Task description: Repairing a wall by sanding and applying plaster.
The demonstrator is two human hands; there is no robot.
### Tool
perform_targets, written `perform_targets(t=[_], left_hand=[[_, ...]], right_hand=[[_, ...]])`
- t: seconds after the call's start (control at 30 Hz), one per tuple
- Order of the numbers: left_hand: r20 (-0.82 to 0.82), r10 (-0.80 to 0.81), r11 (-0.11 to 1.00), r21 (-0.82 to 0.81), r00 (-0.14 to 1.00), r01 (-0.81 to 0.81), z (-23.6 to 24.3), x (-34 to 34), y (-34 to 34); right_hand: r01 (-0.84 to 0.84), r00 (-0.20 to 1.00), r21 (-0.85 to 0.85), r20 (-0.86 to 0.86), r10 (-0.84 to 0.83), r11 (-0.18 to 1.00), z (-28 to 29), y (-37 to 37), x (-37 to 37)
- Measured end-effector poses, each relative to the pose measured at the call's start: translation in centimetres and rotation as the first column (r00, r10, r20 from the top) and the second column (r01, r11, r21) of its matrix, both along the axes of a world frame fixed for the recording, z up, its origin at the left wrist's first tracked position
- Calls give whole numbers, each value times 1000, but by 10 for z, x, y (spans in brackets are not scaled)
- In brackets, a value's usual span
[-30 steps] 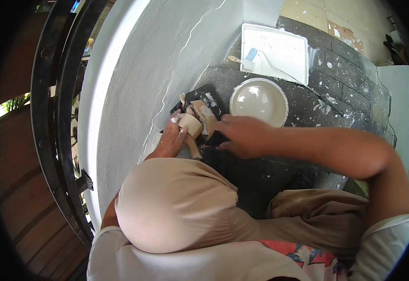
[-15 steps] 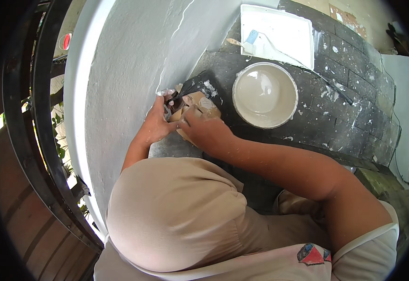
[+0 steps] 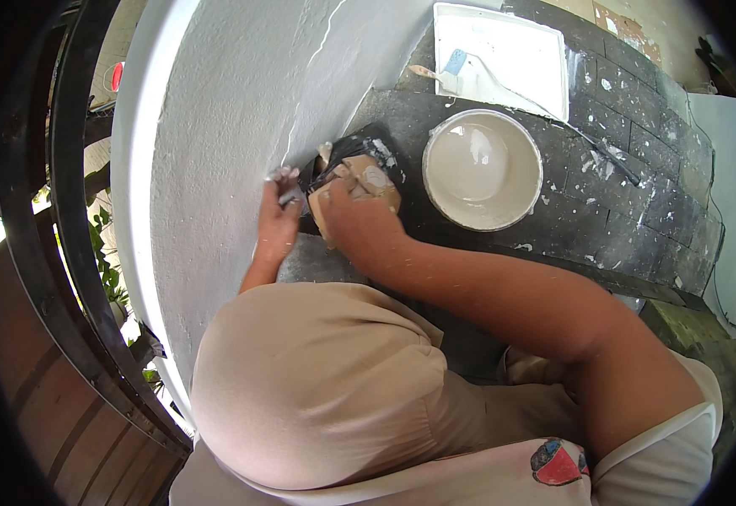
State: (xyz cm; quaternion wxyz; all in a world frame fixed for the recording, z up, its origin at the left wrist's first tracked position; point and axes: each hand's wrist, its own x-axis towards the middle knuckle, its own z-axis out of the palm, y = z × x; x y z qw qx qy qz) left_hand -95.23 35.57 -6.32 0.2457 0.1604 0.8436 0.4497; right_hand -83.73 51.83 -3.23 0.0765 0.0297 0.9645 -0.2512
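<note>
Left hand (image 3: 277,221) is raised, fingers curled shut with whitened fingertips (image 3: 282,175); only its wrist shows above the bent knee. Right hand (image 3: 353,221) is held just beside it, palm down, fingers bent; right forearm is stretched in from lower right, elbow bent.

Tan cardboard piece (image 3: 366,187) (smeared with white filler) lies flat beside the wall's base.

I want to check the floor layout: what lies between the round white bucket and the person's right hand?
In the head view, only bare dark paving with paint specks separates the bucket from the right hand.
</note>
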Motion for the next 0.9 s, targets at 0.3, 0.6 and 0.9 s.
perform_targets(t=[0.3,0.6,0.9], left_hand=[[166,232,952,-242,958,-189,-6,42,28],[334,304,952,-151,892,-268,-18,39,21],[434,360,927,-70,826,-368,-31,42,16]], right_hand=[[-107,994,-244,-61,95,964,5,76,16],[-59,994,-201,-98,40,978,-8,51,9],[26,981,-67,-190,-38,997,-15,19,8]])
